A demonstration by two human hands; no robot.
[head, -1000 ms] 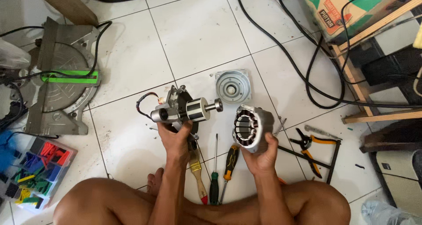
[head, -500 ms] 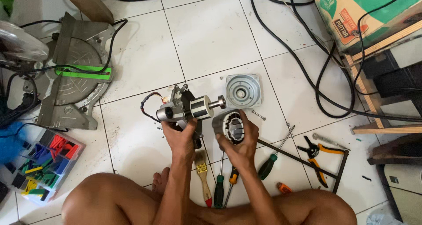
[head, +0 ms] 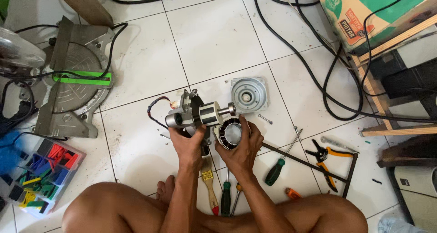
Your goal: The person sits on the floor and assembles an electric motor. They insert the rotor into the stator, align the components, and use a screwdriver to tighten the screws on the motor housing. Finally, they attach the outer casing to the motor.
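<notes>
Your left hand (head: 189,144) is wrapped around the motor's rear housing and rotor assembly (head: 195,114), holding it above the white tiled floor (head: 214,37) with the shaft pointing to the right, toward the stator (head: 229,133). Your right hand (head: 239,148) cups that stator from below and behind, fingers curled around its rim, its open bore tilted up toward you. The two parts sit just beside each other, the rotor's drum at the upper left edge of the stator ring; whether they touch cannot be told from here.

The risk lies in alignment. If the rotor goes in at an angle, its drum could scrape the copper windings (they line the inside of the bore) and nick them. The red and black wires (head: 157,110) looping off the housing's left side could also catch between the parts. Each piece rests in one hand only, so a loose grip could drop it on the tile.

Just beyond the shaft tip lies the round end cover (head: 248,94), flat on the floor, with a loose bolt (head: 265,119) near it. By your legs lie a paintbrush (head: 208,185), a green-handled screwdriver (head: 276,170) and orange-handled pliers (head: 324,160). A mitre saw (head: 73,85) stands well apart at the left.
</notes>
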